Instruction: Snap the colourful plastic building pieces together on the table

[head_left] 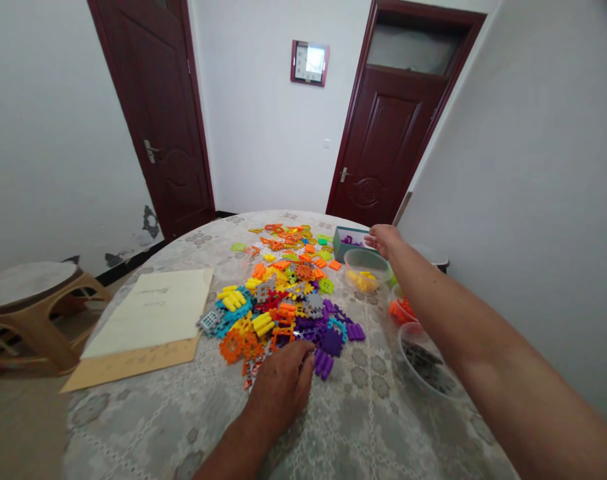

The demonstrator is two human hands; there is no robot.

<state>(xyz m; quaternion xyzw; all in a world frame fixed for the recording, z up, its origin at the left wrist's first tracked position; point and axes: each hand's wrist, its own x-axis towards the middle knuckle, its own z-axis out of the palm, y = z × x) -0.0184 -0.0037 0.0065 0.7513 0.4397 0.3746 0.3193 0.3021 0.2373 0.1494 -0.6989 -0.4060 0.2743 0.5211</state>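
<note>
A heap of plastic building pieces (283, 287) in orange, yellow, blue, grey, red and purple lies on the table. At its near edge is my left hand (283, 380), fingers curled and pressed together beside the purple pieces (332, 341); whatever they hold, if anything, is hidden. My right arm reaches far across to the right. There my right hand (383, 239) is over the right side of a green-grey box (339, 248), its fingers apart, with nothing visible in them. Inside that box lie small purple pieces (352, 241).
Along the right stand clear plastic tubs: one with yellow pieces (363, 281), one with orange pieces (401, 311), one with dark grey pieces (428, 367). Paper sheets (153, 307) lie on the left of the patterned tablecloth (358, 427). A stool (38, 313) stands beyond the left edge.
</note>
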